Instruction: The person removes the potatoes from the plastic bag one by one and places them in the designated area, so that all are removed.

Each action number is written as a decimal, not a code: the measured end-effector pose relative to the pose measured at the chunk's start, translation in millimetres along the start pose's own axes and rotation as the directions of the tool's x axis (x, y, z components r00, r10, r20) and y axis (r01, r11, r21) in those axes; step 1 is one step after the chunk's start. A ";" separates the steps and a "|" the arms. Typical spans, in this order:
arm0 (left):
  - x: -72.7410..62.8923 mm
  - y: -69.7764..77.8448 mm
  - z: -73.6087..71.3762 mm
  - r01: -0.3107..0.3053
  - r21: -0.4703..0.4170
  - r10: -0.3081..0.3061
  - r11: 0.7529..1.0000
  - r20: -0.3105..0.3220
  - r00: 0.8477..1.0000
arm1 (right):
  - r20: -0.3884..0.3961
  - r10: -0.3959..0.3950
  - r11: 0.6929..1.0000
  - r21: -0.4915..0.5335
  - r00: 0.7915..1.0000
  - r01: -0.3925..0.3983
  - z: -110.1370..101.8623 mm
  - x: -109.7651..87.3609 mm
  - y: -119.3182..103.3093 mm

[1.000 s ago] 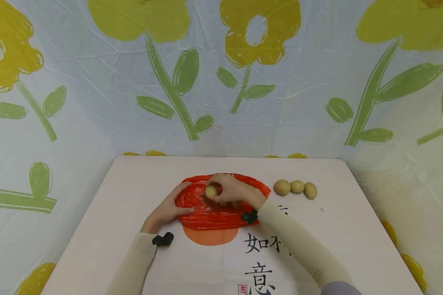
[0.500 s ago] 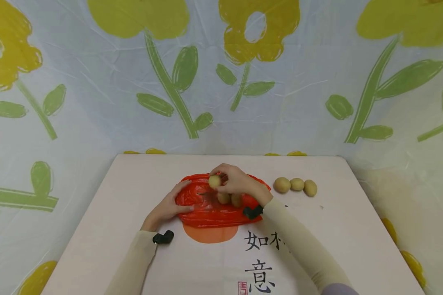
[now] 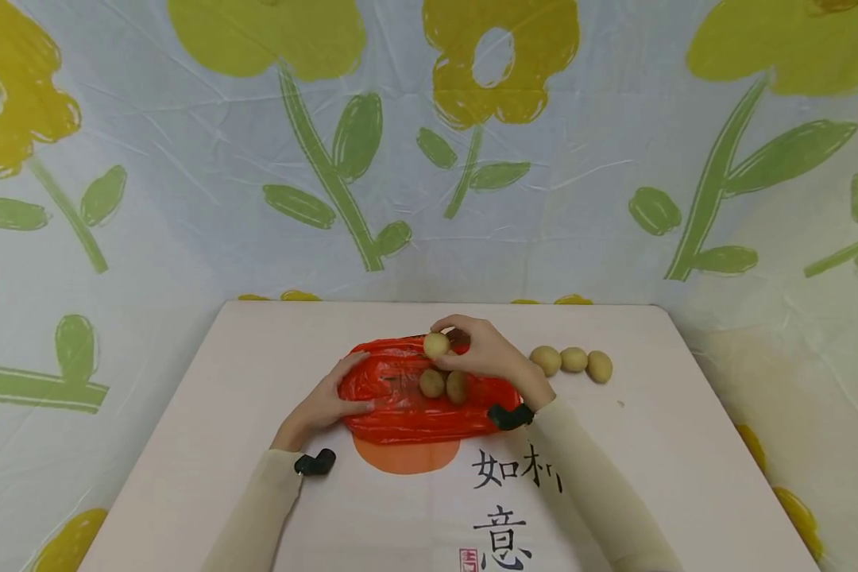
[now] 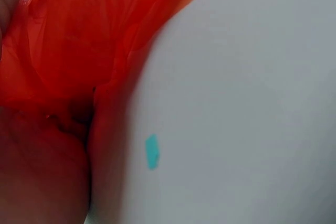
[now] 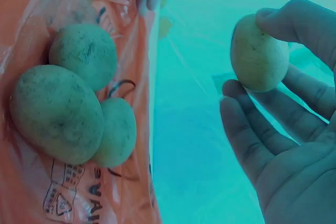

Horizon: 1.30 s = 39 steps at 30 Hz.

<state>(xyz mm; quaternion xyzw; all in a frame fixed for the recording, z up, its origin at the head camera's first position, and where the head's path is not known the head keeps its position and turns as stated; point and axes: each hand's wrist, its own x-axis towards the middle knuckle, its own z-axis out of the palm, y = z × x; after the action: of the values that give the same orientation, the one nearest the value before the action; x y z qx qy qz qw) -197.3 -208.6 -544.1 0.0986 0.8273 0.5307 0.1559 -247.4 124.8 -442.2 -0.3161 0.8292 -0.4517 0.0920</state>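
Right hand (image 3: 485,349) round potato (image 3: 436,345), left hand (image 3: 326,400) spread — bag's (image 3: 415,426) triangle (image 5: 63,205): right-wrist view only

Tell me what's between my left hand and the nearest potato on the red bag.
In the head view, only the crinkled, dark-marked red bag shows between your left hand and that potato; nothing else lies there.

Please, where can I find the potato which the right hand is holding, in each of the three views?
Head: the potato is just below the picture's centre, in the right hand.
Left wrist: not in this picture.
Right wrist: upper right, in the hand.
Shared landmark: the red bag, upper left for left wrist, left side for right wrist.
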 end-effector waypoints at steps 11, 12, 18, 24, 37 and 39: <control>-0.3 -1.1 0.3 0.009 0.000 -0.009 1.000 -0.005 1.000 | -0.126 0.042 0.998 0.051 0.991 -0.036 -9.5 -36.3 13.5; -0.4 -1.0 0.5 0.010 0.002 -0.010 1.000 -0.004 1.000 | -0.139 0.051 0.997 0.057 0.989 -0.044 -10.3 -40.1 15.6; 0.3 0.0 1.4 0.012 -0.006 -0.012 1.000 -0.007 1.000 | -0.206 0.102 0.994 0.056 0.973 -0.093 -17.1 -63.6 25.2; -1.7 -0.2 2.7 0.008 -0.008 -0.008 1.000 -0.009 1.000 | -0.252 0.106 0.993 0.077 0.962 -0.089 -23.3 -86.9 33.5; -1.2 -1.0 2.3 -0.002 0.026 0.002 1.000 -0.012 1.000 | -0.383 0.182 0.982 0.024 0.906 -0.188 -28.0 -140.0 67.3; -0.3 -1.5 2.0 0.000 0.025 0.001 1.000 -0.015 1.000 | -0.402 0.187 0.980 0.008 0.896 -0.200 -27.8 -147.2 72.1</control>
<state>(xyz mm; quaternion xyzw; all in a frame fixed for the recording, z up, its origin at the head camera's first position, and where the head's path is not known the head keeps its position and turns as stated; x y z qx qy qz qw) -196.3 -207.6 -546.2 0.0968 0.8348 0.5212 0.1485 -176.1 261.7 -504.0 -0.1345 0.8650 -0.4817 -0.0406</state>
